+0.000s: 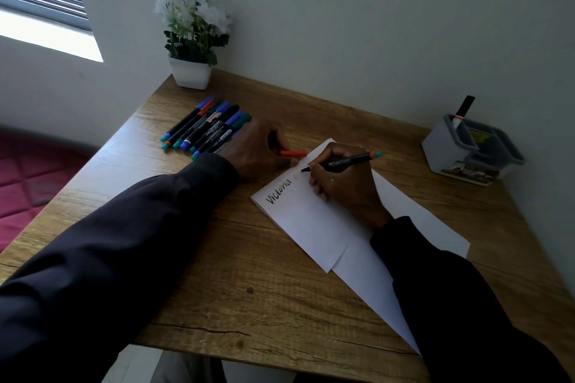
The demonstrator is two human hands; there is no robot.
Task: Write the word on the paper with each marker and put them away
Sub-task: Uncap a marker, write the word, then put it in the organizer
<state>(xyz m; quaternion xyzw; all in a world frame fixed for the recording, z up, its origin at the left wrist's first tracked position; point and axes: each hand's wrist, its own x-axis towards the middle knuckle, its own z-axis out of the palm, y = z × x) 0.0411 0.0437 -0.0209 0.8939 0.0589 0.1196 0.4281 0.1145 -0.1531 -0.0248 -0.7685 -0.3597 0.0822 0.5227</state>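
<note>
A white sheet of paper (314, 221) lies on the wooden table with "Victoria" written in black near its top left. My right hand (345, 186) grips a black marker (342, 162) with an orange and teal end, its tip touching the paper just right of the word. Faint strokes show at the tip. My left hand (258, 149) rests at the paper's top corner and pinches an orange cap (292, 153). Several capped markers (205, 126) lie in a row at the back left, partly hidden by my left hand.
A white and grey holder (473, 149) at the back right has one marker (463, 110) standing in it. A white pot of flowers (191, 71) sits at the back left corner by the wall. The table's edge (280, 357) runs close in front of me.
</note>
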